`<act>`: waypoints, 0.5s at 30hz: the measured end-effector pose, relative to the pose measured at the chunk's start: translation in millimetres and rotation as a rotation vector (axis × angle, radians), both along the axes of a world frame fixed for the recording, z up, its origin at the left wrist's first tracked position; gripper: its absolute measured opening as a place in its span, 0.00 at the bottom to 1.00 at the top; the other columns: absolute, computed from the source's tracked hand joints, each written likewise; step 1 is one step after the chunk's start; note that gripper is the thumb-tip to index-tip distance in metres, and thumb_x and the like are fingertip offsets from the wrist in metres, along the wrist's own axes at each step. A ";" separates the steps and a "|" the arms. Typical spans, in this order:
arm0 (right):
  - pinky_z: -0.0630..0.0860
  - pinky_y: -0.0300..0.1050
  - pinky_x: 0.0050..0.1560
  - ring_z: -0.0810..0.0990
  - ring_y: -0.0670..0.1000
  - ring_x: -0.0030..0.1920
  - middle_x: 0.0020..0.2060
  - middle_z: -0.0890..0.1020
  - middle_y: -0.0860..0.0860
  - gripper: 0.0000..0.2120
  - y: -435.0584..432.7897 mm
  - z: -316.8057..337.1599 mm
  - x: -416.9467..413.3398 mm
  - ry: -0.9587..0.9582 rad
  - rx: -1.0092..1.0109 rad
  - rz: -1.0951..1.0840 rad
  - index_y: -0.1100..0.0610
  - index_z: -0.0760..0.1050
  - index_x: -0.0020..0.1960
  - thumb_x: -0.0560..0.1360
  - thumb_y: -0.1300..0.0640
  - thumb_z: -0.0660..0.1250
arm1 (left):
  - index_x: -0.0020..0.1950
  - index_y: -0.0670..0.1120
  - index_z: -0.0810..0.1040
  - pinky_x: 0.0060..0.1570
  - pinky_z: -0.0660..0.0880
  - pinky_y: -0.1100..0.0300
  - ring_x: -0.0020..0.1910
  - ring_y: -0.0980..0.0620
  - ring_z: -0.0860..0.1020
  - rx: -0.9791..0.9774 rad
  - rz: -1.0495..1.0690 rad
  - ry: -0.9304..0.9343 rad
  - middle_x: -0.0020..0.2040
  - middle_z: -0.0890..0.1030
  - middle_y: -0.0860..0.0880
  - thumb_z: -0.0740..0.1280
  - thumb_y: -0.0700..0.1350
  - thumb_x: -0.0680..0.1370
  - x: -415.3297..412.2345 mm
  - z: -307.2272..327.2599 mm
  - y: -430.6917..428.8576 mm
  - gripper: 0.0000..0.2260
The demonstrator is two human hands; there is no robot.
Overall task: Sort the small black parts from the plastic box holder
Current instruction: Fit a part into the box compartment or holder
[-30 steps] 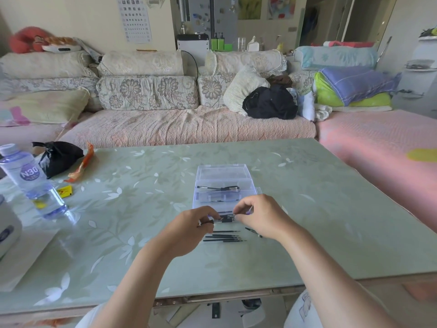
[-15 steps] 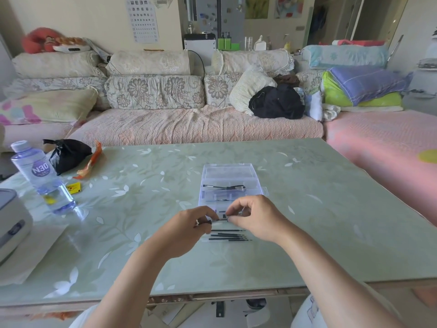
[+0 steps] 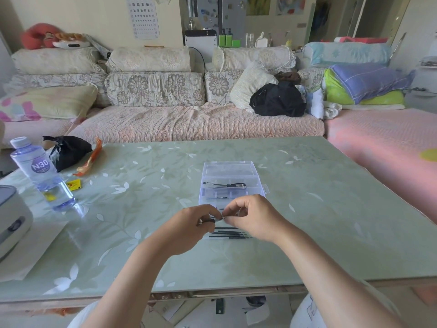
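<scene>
Starting well out to the left of the fingers, a water bottle [image 3: 41, 172] stands on the tabletop [image 3: 331, 209] with a black bag [image 3: 67, 151] behind it, both far from the work and of no concern to it. Nearer in, the left hand [image 3: 189, 229] is curled, its thumb and forefinger pinched together on what looks like one small black part [image 3: 209, 221]; the piece is too small to make out clearly. The fingertips of the two hands nearly meet. Just beyond them lies the clear plastic box holder [image 3: 230, 179], its lid open, with a few more thin black pieces in the compartments. Just below the fingers, toward the person, a row of black rods [image 3: 230, 234] lies side by side on the tabletop, apparently the sorted pile. The right hand [image 3: 255, 218] is pinched too, thumb against forefinger on the other end of the same piece, or on something tiny beside it; I cannot tell which.

The step in hand seems to be separating or checking a part before laying it down. To do it well, I would keep the pinch light and low over the tabletop so a dropped piece does not bounce away, let one hand release fully before the other moves, and set the part parallel to the row below the fingers, clear of the box edge
</scene>
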State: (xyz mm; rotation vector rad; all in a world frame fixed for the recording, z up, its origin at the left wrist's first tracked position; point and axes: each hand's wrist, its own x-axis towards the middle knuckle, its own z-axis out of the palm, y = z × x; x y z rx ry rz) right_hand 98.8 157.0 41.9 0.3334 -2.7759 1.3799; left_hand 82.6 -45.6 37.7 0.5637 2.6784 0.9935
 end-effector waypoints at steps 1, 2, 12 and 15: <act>0.66 0.28 0.31 0.70 0.39 0.27 0.29 0.78 0.33 0.03 0.2 -0.6 -0.4 0.001 -0.002 -0.004 0.49 0.83 0.43 0.72 0.56 0.73 | 0.52 0.64 0.76 0.38 0.74 0.62 0.35 0.57 0.76 0.008 0.002 -0.003 0.42 0.81 0.60 0.63 0.44 0.79 0.1 0.4 -0.1 0.13; 0.66 0.28 0.31 0.69 0.40 0.28 0.29 0.78 0.33 0.03 0.1 -0.3 -0.4 0.001 -0.002 -0.005 0.49 0.83 0.43 0.72 0.56 0.74 | 0.52 0.64 0.76 0.38 0.74 0.62 0.34 0.58 0.76 0.018 0.007 -0.006 0.42 0.81 0.60 0.62 0.44 0.79 -0.1 0.6 0.0 0.13; 0.64 0.27 0.29 0.70 0.39 0.27 0.26 0.76 0.32 0.03 -3.9 -2.9 1.0 0.013 0.044 0.030 0.52 0.84 0.46 0.73 0.57 0.73 | 0.49 0.56 0.79 0.38 0.73 0.62 0.34 0.59 0.77 0.015 0.014 -0.027 0.41 0.84 0.59 0.64 0.43 0.77 -0.4 -0.2 2.1 0.08; 0.64 0.27 0.29 0.71 0.39 0.27 0.26 0.76 0.32 0.03 -3.5 -3.2 0.8 0.032 0.046 0.030 0.52 0.83 0.45 0.71 0.57 0.74 | 0.46 0.54 0.80 0.38 0.73 0.61 0.33 0.60 0.77 0.018 0.024 -0.012 0.41 0.84 0.57 0.65 0.44 0.77 -1.3 -1.3 1.8 0.05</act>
